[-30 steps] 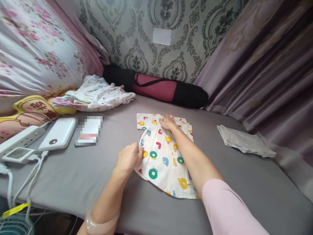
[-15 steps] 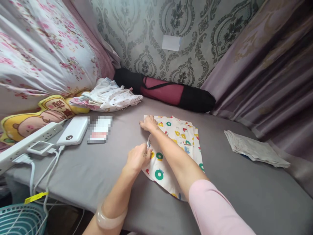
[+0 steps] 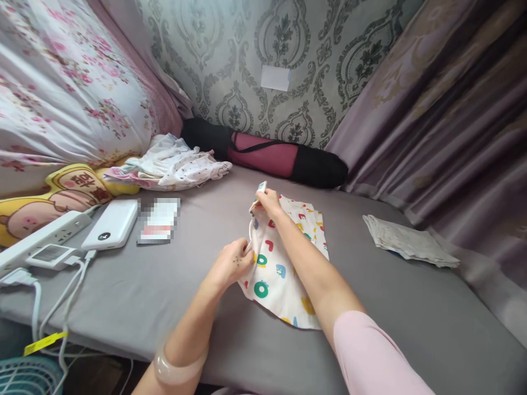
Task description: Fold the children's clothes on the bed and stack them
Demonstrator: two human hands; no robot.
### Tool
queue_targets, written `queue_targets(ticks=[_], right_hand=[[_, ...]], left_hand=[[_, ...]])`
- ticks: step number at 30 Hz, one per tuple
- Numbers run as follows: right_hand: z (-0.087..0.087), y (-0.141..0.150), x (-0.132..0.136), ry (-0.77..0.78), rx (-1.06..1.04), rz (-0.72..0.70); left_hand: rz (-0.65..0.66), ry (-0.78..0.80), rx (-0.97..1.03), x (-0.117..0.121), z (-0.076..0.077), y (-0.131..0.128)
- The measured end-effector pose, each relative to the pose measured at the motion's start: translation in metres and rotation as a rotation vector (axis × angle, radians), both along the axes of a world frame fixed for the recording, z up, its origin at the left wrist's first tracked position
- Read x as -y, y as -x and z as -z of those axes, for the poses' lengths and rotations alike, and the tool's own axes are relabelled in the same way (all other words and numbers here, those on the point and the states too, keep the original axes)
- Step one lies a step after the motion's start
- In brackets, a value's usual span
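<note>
A white garment (image 3: pixel 267 274), printed with green rings, red, yellow and blue figures, lies partly folded on the grey sheet. My left hand (image 3: pixel 234 262) is closed on its left edge, fingertips pinching the cloth. Farther up, my right hand (image 3: pixel 269 202) pinches the garment's far left corner, and a bit of cloth sticks up past the fingers. A curved edge of the garment runs between the two hands. My right forearm crosses over the cloth and hides part of it.
Leftward lie a phone (image 3: pixel 158 222), a white power bank (image 3: pixel 111 224), a power strip (image 3: pixel 45 236) with cables, and a yellow pillow (image 3: pixel 45 203). Crumpled clothes (image 3: pixel 177 164) and a black-and-red bag (image 3: pixel 263 156) are at the back. Folded cloth (image 3: pixel 407 241) lies right.
My right hand has lifted the garment's far left corner and moved slightly right, so the corner now stands up. My left hand keeps its hold on the edge. The view has shifted slightly.
</note>
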State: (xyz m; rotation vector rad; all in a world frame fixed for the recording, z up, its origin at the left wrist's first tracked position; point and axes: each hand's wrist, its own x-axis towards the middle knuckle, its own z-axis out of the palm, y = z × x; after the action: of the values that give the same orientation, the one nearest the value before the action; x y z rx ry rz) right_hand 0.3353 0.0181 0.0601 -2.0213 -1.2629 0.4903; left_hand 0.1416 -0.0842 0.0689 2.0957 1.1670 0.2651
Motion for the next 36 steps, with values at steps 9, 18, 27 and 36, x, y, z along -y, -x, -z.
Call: queue_targets(ticks=[9, 18, 27, 36], right_hand=[[-0.023, -0.074, 0.077, -0.205, -0.589, 0.173], [0.008, -0.110, 0.121, -0.026, -0.459, 0.279], [0.008, -0.110, 0.113, 0.071, 0.330, 0.287], [-0.002, -0.088, 0.012, 0.217, 0.415, -0.008]], left_hand=[[0.154, 0.170, 0.310, 0.016, -0.002, -0.009], [0.342, 0.230, 0.293, 0.038, 0.008, -0.026], [0.413, -0.440, 0.243, 0.029, 0.033, -0.027], [0.601, -0.543, 0.012, 0.031, 0.057, -0.038]])
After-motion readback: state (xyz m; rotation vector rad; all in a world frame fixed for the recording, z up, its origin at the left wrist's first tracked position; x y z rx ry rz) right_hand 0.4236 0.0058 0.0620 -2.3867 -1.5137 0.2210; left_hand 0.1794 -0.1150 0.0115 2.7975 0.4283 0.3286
